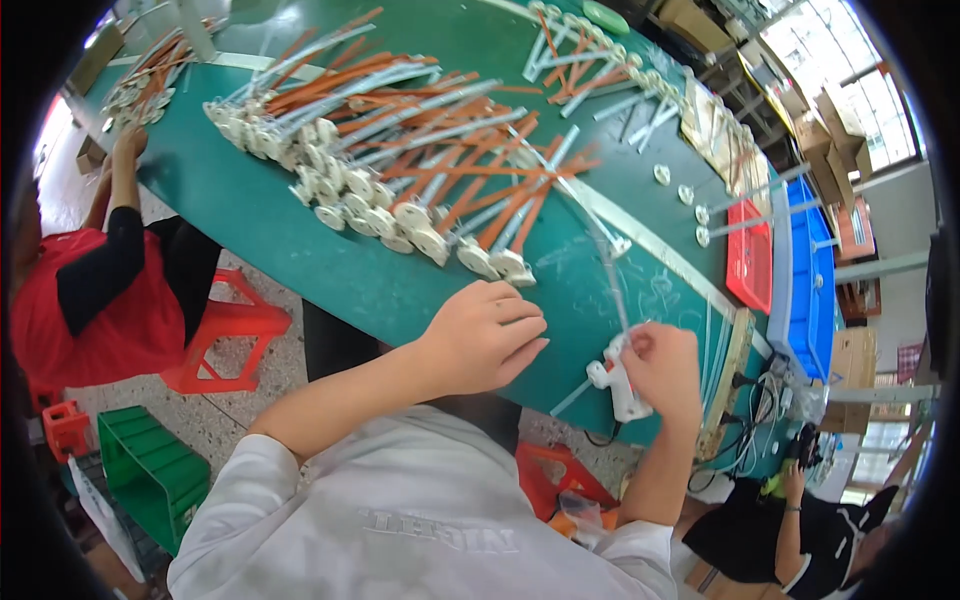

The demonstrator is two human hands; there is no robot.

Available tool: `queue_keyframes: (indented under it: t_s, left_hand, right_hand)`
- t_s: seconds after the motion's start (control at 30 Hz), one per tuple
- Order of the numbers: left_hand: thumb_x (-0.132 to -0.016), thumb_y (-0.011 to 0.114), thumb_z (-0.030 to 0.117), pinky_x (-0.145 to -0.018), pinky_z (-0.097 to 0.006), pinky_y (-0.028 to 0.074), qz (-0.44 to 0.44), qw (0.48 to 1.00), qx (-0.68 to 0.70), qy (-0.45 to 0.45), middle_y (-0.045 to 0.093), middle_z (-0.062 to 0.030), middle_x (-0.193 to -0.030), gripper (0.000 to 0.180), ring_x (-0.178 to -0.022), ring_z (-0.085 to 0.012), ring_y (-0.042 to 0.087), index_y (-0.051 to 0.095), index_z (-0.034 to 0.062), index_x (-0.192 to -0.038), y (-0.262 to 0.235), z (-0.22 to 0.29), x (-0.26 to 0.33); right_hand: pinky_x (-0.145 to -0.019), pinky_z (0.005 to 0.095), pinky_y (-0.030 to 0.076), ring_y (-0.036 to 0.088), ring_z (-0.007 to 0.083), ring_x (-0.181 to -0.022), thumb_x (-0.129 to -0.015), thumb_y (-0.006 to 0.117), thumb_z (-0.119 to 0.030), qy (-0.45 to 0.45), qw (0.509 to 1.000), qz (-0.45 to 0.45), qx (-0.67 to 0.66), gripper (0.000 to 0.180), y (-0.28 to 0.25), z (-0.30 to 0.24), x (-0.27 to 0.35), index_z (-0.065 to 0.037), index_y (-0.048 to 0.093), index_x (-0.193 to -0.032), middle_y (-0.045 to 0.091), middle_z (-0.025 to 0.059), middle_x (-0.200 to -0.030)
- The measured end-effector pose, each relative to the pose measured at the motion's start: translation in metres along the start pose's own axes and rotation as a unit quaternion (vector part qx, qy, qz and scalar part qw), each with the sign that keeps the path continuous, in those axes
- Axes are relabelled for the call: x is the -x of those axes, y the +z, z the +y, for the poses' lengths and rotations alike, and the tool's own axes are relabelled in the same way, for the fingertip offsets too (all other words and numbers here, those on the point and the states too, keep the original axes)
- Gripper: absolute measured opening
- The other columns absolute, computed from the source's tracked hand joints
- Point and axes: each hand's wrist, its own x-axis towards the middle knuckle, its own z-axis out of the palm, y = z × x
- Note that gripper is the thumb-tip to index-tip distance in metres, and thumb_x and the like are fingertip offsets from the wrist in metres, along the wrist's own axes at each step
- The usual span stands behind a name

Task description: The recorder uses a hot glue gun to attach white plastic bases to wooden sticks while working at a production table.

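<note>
My left hand [487, 335] hovers over the table's near edge, its fingers loosely bent, thumb apart and nothing visible in it. To the right, my right hand [665, 368] is closed, fingers pinched at the lower end of a translucent stick [613, 285] that looks like a glue stick. Beside and partly beneath that hand is a white glue gun [628, 392], with a pale stick [572, 397] jutting out on its left. Ahead of my left hand lies a heap of round cream-coloured discs [425, 235] with orange and grey strips [375, 95] attached.
The green table [300, 250] curves around me. At right stand a red tray [748, 255], a blue bin [808, 280] and tangled cables [762, 410]. More disc-and-strip pieces [640, 90] line the far side. Co-workers sit at left [100, 290] and lower right [790, 535].
</note>
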Motion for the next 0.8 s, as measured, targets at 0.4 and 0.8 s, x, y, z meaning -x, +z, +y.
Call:
queue_keyframes:
  t_s: [0.4,0.8]
  left_hand:
    - [-0.076,0.085,0.012,-0.077,-0.034,0.058,-0.191,0.896,0.387,-0.099,0.075,-0.0128,-0.099,0.038,-0.086,-0.0230,0.073,0.073,0.0027,-0.111,0.057,0.029,-0.041]
    - [-0.077,0.081,0.013,-0.077,-0.041,0.055,-0.178,0.971,0.153,0.033,0.071,-0.0101,-0.087,0.029,-0.091,-0.0290,0.067,0.073,0.0048,-0.103,0.095,-0.039,-0.036]
  right_hand:
    - [-0.059,0.0195,0.047,0.063,0.0075,-0.070,-0.092,0.069,0.004,0.010,0.866,0.168,-0.472,0.013,0.022,-0.001,0.047,0.005,0.066,-0.104,0.074,0.0108,-0.090]
    - [-0.067,0.0211,0.051,0.067,0.0104,-0.083,-0.097,0.065,0.000,-0.052,0.868,0.152,-0.469,0.013,0.075,0.015,-0.004,0.004,0.063,-0.109,0.074,0.0148,-0.104]
